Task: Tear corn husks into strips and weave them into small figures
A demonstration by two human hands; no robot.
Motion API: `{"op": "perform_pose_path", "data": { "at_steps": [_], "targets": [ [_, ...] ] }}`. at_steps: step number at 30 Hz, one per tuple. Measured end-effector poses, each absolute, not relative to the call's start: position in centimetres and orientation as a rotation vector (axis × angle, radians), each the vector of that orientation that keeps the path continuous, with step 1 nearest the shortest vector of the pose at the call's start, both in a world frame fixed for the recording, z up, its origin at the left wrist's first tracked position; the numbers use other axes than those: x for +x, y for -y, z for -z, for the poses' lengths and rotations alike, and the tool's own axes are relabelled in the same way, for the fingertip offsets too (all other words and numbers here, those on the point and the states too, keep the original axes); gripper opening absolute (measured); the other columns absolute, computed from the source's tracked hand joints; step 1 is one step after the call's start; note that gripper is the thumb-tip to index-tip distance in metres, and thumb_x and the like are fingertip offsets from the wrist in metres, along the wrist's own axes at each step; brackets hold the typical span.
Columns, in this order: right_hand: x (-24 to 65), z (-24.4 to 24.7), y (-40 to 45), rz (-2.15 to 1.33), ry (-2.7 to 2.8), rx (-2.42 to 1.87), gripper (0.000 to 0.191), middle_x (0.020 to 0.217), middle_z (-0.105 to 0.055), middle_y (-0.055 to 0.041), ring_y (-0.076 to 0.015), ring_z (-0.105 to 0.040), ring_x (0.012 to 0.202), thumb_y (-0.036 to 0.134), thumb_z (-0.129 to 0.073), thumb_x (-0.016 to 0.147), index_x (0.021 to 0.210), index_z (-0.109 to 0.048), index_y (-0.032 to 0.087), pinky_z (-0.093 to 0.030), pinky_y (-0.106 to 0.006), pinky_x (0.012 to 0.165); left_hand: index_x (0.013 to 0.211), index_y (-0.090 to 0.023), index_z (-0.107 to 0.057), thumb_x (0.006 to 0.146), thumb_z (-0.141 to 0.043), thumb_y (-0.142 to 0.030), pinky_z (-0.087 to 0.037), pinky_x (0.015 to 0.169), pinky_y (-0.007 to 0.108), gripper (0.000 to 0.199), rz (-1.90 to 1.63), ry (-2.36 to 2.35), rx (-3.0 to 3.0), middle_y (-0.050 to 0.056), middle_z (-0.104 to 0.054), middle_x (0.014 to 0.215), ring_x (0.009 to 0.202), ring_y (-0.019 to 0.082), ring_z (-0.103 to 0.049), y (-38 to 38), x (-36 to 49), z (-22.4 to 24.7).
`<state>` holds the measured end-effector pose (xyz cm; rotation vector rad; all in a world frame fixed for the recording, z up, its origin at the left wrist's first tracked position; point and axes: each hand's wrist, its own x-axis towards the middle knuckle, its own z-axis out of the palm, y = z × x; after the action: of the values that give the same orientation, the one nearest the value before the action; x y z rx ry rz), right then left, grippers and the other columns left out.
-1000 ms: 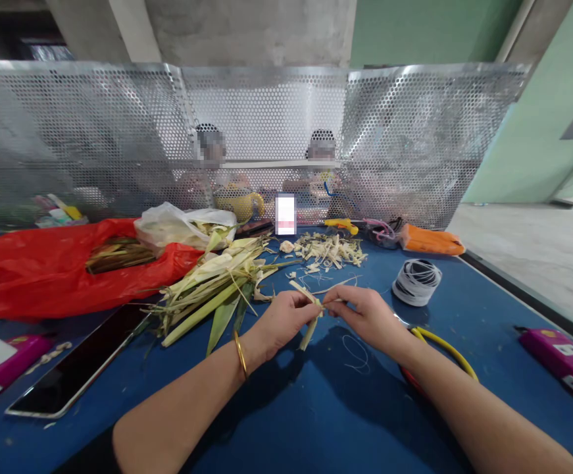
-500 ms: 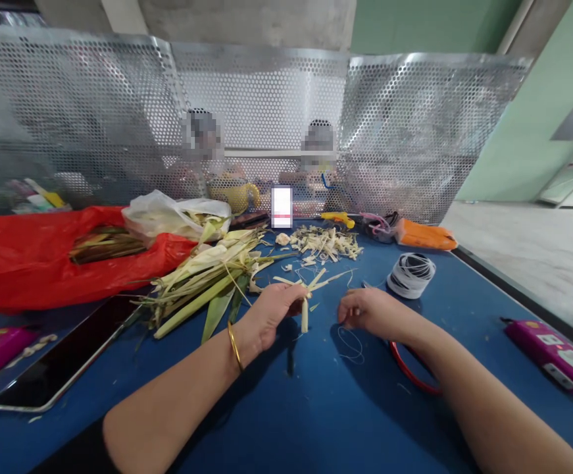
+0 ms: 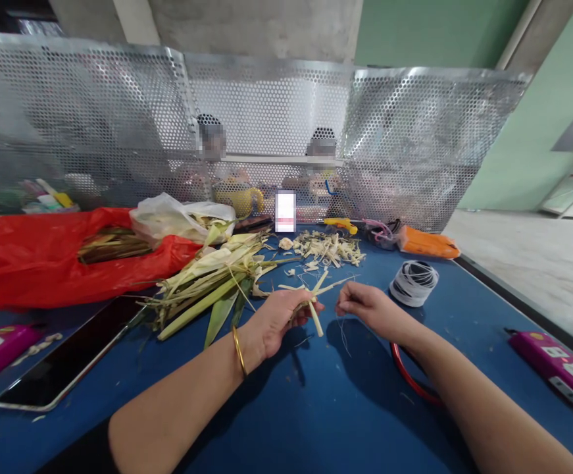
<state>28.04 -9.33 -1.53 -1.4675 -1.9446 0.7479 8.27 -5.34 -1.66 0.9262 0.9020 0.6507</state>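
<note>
My left hand (image 3: 277,321) is closed on a small crossed piece of pale corn husk strips (image 3: 317,322), whose ends stick out in several directions above the blue table. To its right and a little apart, my right hand (image 3: 365,306) is closed in a pinch, and a thin clear thread (image 3: 344,339) hangs below its fingers. Just right of that hand stands a spool of white thread (image 3: 413,284). A red curved handle (image 3: 409,378) lies partly hidden beneath my right forearm. Left of my hands is a pile of corn husks (image 3: 207,289).
Husk scraps (image 3: 330,249) lie behind my hands. A red plastic bag (image 3: 29,257) and a phone (image 3: 69,355) are at left, an orange packet (image 3: 427,242) and a magenta device (image 3: 557,368) at right. A perforated metal screen (image 3: 271,99) stands behind, with two people beyond it.
The husk piece has tilted in my left hand, its lower end swinging right. My right hand has risen slightly, and the thread's loop has drawn narrower. The view has shifted a little.
</note>
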Motion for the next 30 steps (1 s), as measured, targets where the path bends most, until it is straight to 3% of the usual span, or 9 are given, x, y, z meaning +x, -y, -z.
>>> {"op": "perform_pose_path", "data": {
  "at_steps": [4,12,18,25,30],
  "targets": [
    [27.3,1.1,9.4,-0.906,1.623,-1.385,0.014,0.067,-0.062,0.0008,-0.0130,-0.057,0.065,0.030,-0.057,0.080,0.073,-0.054,0.018,-0.043,-0.026,0.064,0.080,-0.013,-0.069,0.067,-0.067,-0.023,-0.046,0.066,0.022,0.017,-0.616,-0.852,0.834,0.007,-0.070,0.091,0.073,0.011,-0.061,5.3,8.3,1.7],
    [26.4,1.6,9.5,-0.898,1.414,-1.326,0.021,0.068,-0.068,0.0005,-0.0152,-0.063,0.065,0.032,-0.065,0.073,0.087,-0.060,0.018,-0.046,-0.028,0.065,0.090,-0.009,-0.067,0.075,-0.059,-0.016,-0.047,0.054,0.017,0.017,-0.498,-0.722,0.674,0.006,-0.069,0.083,0.062,0.009,-0.061,5.9,8.7,1.7],
    [26.2,1.6,9.6,-0.978,1.289,-1.314,0.023,0.074,-0.071,-0.0003,-0.0162,-0.065,0.070,0.033,-0.069,0.067,0.083,-0.064,0.017,-0.047,-0.030,0.072,0.088,-0.010,-0.065,0.075,-0.061,-0.016,-0.050,0.056,0.019,0.015,-0.478,-0.701,0.655,0.007,-0.070,0.092,0.066,0.010,-0.064,6.1,8.7,1.8],
    [26.2,1.2,9.8,-1.006,1.242,-1.293,0.024,0.075,-0.072,-0.0028,-0.0185,-0.067,0.076,0.035,-0.070,0.069,0.084,-0.064,0.018,-0.047,-0.032,0.078,0.085,-0.012,-0.066,0.074,-0.061,-0.015,-0.047,0.055,0.015,0.012,-0.577,-0.776,0.667,0.003,-0.067,0.076,0.063,0.008,-0.062,5.8,8.8,1.9],
    [25.8,1.4,9.8,-1.043,1.235,-1.275,0.019,0.074,-0.072,-0.0014,-0.0172,-0.067,0.072,0.030,-0.069,0.068,0.082,-0.063,0.018,-0.048,-0.032,0.077,0.086,-0.013,-0.065,0.074,-0.061,-0.016,-0.049,0.056,0.018,0.013,-0.526,-0.687,0.698,0.007,-0.070,0.094,0.072,0.011,-0.065,6.2,8.8,1.9]
  ]
}}
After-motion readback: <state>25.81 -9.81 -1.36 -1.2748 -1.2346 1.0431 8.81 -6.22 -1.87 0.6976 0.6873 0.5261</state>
